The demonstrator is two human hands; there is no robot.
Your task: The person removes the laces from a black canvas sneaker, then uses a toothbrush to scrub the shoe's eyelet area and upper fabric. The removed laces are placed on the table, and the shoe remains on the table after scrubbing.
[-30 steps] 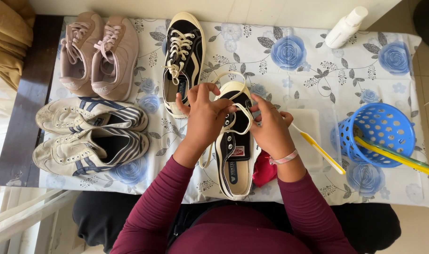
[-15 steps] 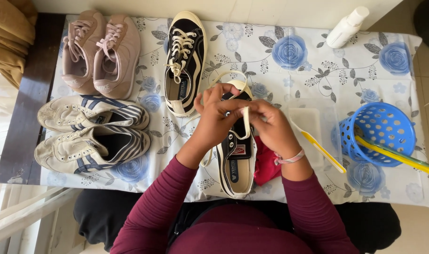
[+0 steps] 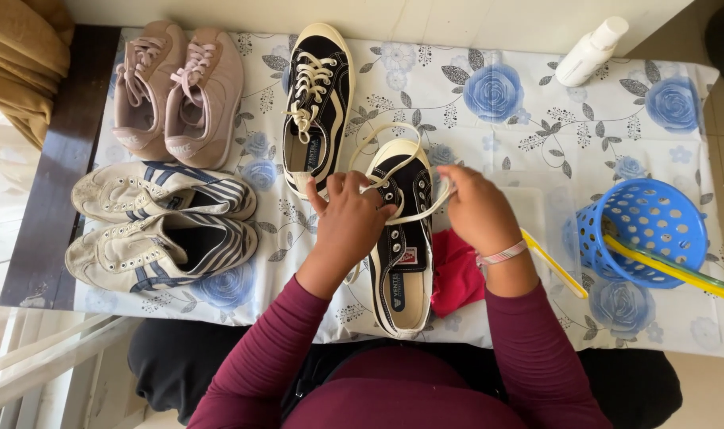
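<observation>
A black canvas shoe [image 3: 402,262] with a cream sole lies in front of me, toe pointing away. My left hand [image 3: 348,226] rests on its left side at the eyelets, pinching the cream lace [image 3: 394,135]. My right hand [image 3: 477,210], with a pink wristband, pulls the same lace out to the right of the shoe. The lace loops out past the toe. Its laced partner shoe [image 3: 318,103] lies just beyond to the left. A red cloth [image 3: 456,278] lies under my right wrist.
A pink pair of shoes [image 3: 179,91] and a white striped pair [image 3: 159,226] lie at the left on the flowered tablecloth [image 3: 497,95]. A white bottle [image 3: 588,52] lies at the back right. A tipped blue basket [image 3: 640,230] holds yellow brushes [image 3: 672,270]. A clear tray [image 3: 541,214] sits beside it.
My hands have moved apart. The right hand has drawn the lace out to the right, and the lace loop now reaches past the toe.
</observation>
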